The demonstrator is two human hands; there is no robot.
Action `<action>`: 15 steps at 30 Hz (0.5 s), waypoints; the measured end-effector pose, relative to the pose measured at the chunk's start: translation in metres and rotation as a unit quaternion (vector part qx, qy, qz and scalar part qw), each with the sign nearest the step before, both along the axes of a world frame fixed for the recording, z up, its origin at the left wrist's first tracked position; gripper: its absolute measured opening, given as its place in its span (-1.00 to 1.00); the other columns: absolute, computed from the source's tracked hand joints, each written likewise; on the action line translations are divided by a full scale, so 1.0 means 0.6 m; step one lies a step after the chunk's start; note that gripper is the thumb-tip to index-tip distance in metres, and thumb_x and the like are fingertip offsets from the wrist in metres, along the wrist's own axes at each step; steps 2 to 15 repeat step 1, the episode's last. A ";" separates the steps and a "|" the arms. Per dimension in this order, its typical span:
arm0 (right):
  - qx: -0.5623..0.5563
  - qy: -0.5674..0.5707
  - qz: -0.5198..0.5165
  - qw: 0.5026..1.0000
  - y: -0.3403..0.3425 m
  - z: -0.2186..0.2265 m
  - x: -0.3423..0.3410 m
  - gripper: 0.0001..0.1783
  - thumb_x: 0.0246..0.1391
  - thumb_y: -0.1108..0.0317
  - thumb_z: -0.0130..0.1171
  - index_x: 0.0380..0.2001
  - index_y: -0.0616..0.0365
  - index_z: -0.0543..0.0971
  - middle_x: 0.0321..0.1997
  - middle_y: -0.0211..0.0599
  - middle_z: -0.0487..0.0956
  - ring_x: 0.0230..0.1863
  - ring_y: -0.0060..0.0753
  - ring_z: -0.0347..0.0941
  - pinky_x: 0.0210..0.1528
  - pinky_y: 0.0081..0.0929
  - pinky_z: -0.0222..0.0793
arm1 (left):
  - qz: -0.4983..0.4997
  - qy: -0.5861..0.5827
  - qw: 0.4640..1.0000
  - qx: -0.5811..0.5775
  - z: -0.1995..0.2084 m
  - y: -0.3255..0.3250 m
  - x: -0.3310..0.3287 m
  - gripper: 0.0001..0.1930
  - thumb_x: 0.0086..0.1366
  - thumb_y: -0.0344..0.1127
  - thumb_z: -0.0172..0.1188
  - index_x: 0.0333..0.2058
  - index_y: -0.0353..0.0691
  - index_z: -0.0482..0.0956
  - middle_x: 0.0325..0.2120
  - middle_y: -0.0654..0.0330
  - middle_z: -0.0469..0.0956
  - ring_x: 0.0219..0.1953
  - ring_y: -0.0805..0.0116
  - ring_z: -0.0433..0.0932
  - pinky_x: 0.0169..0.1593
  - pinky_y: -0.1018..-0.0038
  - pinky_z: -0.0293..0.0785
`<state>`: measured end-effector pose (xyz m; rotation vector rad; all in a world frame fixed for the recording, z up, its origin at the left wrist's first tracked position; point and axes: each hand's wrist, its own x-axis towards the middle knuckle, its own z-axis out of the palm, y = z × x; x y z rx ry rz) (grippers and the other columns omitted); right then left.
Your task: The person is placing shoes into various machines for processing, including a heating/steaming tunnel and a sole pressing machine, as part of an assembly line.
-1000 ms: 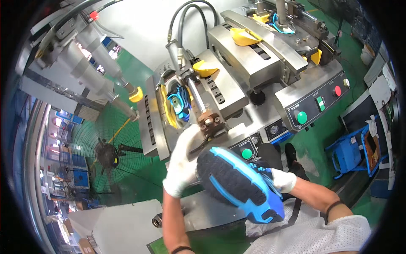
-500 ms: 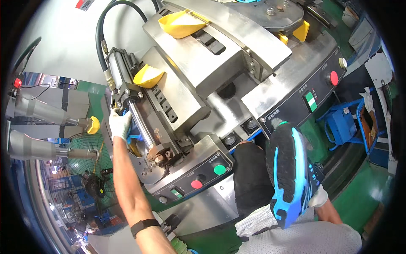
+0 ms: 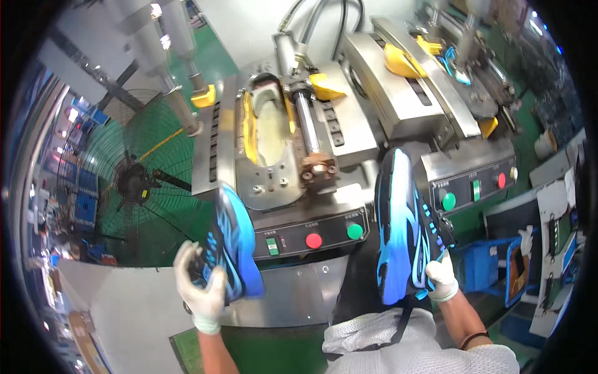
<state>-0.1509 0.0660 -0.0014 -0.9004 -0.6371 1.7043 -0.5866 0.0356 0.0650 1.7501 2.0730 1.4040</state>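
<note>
Each of my hands wears a thin whitish glove. At the lower left, my left hand (image 3: 202, 290) grips a black and blue sneaker (image 3: 243, 240), fingers and thumb around its upper, sole side turned to the right. My right hand (image 3: 442, 279) has hold of a matching sneaker (image 3: 395, 230) by its lace side, the toe pointing away from me. Both shoes are held apart, in front of a metal press. Beyond them lies the press's oval bed (image 3: 272, 124), with yellow pads (image 3: 250, 128) along its sides and no shoe in it.
A front panel (image 3: 333, 235) carries red and green buttons. To the right stands a second press station (image 3: 473, 177) with its own panel. A large fan (image 3: 134, 181) is at the left, below metal cylinders (image 3: 177, 103). A blue stool (image 3: 483, 262) stands at the right.
My left hand has come back from the press bed, bringing out a sneaker. My right hand still holds the other one. The view has turned, so the press shows farther right.
</note>
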 end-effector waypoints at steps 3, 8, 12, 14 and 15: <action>-0.026 -0.057 0.056 0.996 0.021 0.013 -0.010 0.03 -0.03 0.30 0.45 0.46 0.14 0.14 0.27 -0.20 0.47 0.19 -0.27 0.49 0.20 -0.30 0.45 | 0.013 -0.010 1.000 0.014 -0.005 -0.015 -0.017 -0.47 0.18 -0.38 0.31 0.13 -0.40 0.49 0.20 0.01 0.46 0.13 0.20 0.50 0.29 0.32 0.36; -0.026 -0.057 0.056 0.996 0.021 0.013 -0.010 0.03 -0.03 0.30 0.45 0.46 0.14 0.14 0.27 -0.20 0.47 0.19 -0.27 0.49 0.20 -0.30 0.45 | 0.013 -0.010 1.000 0.014 -0.005 -0.015 -0.017 -0.47 0.18 -0.38 0.31 0.13 -0.40 0.49 0.20 0.01 0.46 0.13 0.20 0.50 0.29 0.32 0.36; -0.026 -0.057 0.056 0.996 0.021 0.013 -0.010 0.03 -0.03 0.30 0.45 0.46 0.14 0.14 0.27 -0.20 0.47 0.19 -0.27 0.49 0.20 -0.30 0.45 | 0.013 -0.010 1.000 0.014 -0.005 -0.015 -0.017 -0.47 0.18 -0.38 0.31 0.13 -0.40 0.49 0.20 0.01 0.46 0.13 0.20 0.50 0.29 0.32 0.36; -0.026 -0.057 0.056 0.996 0.021 0.013 -0.010 0.03 -0.03 0.30 0.45 0.46 0.14 0.14 0.27 -0.20 0.47 0.19 -0.27 0.49 0.20 -0.30 0.45 | 0.013 -0.010 1.000 0.014 -0.005 -0.015 -0.017 -0.47 0.18 -0.38 0.31 0.13 -0.40 0.49 0.20 0.01 0.46 0.13 0.20 0.50 0.29 0.32 0.36; -0.026 -0.057 0.056 0.996 0.021 0.013 -0.010 0.03 -0.03 0.30 0.45 0.46 0.14 0.14 0.27 -0.20 0.47 0.19 -0.27 0.49 0.20 -0.30 0.45 | 0.013 -0.010 1.000 0.014 -0.005 -0.015 -0.017 -0.47 0.18 -0.38 0.31 0.13 -0.40 0.49 0.20 0.01 0.46 0.13 0.20 0.50 0.29 0.32 0.36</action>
